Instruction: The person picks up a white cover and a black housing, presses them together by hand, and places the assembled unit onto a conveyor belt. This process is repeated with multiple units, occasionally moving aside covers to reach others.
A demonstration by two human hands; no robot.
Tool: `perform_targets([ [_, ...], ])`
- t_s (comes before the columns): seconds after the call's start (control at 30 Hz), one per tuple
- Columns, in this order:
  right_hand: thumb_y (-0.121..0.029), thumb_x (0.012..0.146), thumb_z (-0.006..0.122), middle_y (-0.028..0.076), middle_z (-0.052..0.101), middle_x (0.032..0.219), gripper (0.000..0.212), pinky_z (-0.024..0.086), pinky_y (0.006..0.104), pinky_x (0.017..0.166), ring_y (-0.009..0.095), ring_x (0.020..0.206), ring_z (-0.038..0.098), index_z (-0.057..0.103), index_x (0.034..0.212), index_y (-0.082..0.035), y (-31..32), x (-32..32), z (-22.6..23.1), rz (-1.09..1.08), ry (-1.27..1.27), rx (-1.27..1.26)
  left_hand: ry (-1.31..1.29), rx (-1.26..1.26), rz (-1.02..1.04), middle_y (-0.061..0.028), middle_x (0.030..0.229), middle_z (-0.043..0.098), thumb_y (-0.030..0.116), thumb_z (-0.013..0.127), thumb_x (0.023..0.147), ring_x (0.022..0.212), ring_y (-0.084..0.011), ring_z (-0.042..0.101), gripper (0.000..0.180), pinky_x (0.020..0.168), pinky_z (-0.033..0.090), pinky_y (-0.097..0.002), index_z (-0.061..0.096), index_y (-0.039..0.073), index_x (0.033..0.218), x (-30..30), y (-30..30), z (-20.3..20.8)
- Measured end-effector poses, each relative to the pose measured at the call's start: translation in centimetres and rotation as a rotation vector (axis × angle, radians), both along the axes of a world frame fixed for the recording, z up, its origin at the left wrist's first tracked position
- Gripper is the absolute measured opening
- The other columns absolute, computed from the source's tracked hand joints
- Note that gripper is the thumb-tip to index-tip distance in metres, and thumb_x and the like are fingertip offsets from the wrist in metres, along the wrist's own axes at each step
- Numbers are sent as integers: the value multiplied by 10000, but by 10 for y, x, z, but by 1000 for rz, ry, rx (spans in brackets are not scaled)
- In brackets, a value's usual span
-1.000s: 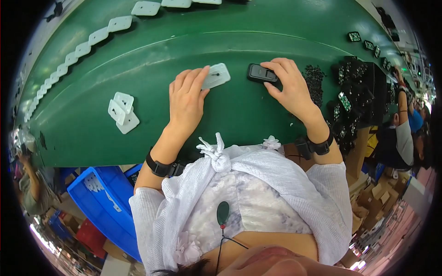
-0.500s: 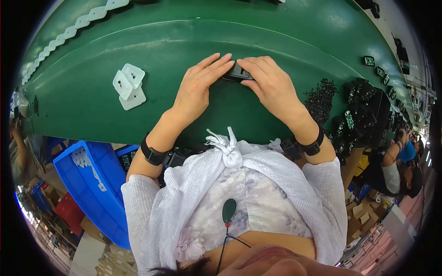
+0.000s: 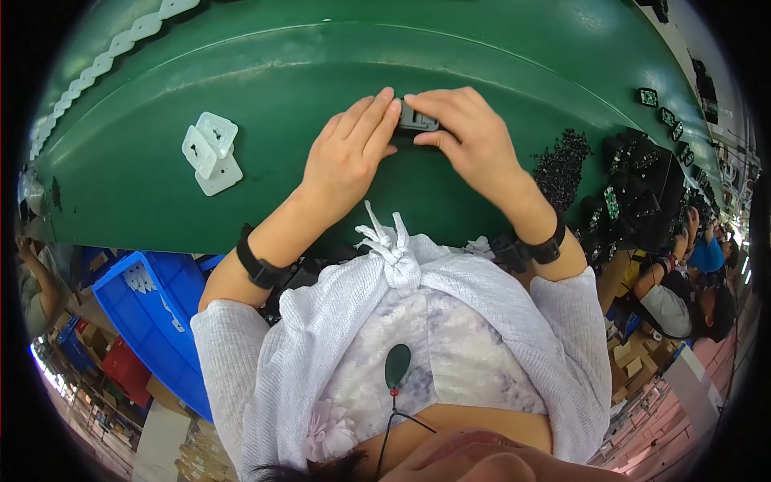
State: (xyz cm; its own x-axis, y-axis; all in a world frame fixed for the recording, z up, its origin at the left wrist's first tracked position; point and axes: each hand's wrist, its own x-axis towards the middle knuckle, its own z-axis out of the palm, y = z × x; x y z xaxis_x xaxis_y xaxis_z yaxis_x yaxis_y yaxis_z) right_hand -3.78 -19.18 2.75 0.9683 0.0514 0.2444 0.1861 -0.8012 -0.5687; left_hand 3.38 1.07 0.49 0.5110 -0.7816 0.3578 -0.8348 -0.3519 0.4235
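A small black rectangular plastic housing [image 3: 417, 120] with raised shapes on its upper face is held between my two hands, low over the green table. My right hand [image 3: 478, 136] pinches its right end, index finger on the far side and thumb on the near side. The fingers of my left hand [image 3: 347, 145] lie close together over its left end, with the thumb tip showing below them. That left end is hidden under the fingers. To the left, several translucent white square plates [image 3: 213, 149] with small dark cut-outs lie in an overlapping pile.
On the right, a heap of small black parts [image 3: 562, 167] lies beside a pile of black housings with green circuit boards [image 3: 612, 202]. More boards [image 3: 648, 97] line the right edge. White plates [image 3: 112, 52] form a row far left. A blue bin [image 3: 148, 321] stands below the table; other people sit nearby.
My left hand has shifted slightly left and down, and more of the housing's face shows between my hands. The right thumb has moved a little left along the near side.
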Motion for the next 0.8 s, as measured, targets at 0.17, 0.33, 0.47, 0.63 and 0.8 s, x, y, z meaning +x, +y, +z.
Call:
perform_targets([
  [0.17,-104,846,739,80,630,1181,452,468,286,945,154,1063,592,591,1265,-22,-10,6,10,-191,334,781,505,-215,111,-152,1115,664,82,736,790,967,-250,651,476,830,525,-320,593,-20,1232,6,-17,-2],
  [0.33,-54,894,669,70,591,1224,509,435,273,974,136,1088,559,500,1373,-23,-6,-2,10,-140,278,1142,1374,-443,135,-80,994,694,173,687,919,832,-101,633,372,750,518,-252,598,-54,1201,-5,-29,10],
  [0.47,-11,884,658,65,602,1197,492,466,280,934,138,1050,584,514,1354,-21,-34,12,22,-154,152,893,864,-392,125,-121,1063,659,170,710,877,897,-226,631,362,781,519,-330,617,15,1190,4,-19,18],
  [0.63,-44,875,678,56,624,1147,424,478,276,913,139,1038,597,565,1283,-22,-117,46,19,-251,74,518,-114,-42,555,-175,1127,614,227,749,810,1060,-359,555,435,906,461,-432,619,49,1185,42,53,28],
  [0.8,-130,879,691,37,644,1101,362,469,275,915,134,1032,594,616,1223,-43,-167,85,23,-271,237,508,-247,293,890,-196,1175,586,309,711,860,1067,-371,550,465,904,462,-443,606,69,1245,60,137,17],
])
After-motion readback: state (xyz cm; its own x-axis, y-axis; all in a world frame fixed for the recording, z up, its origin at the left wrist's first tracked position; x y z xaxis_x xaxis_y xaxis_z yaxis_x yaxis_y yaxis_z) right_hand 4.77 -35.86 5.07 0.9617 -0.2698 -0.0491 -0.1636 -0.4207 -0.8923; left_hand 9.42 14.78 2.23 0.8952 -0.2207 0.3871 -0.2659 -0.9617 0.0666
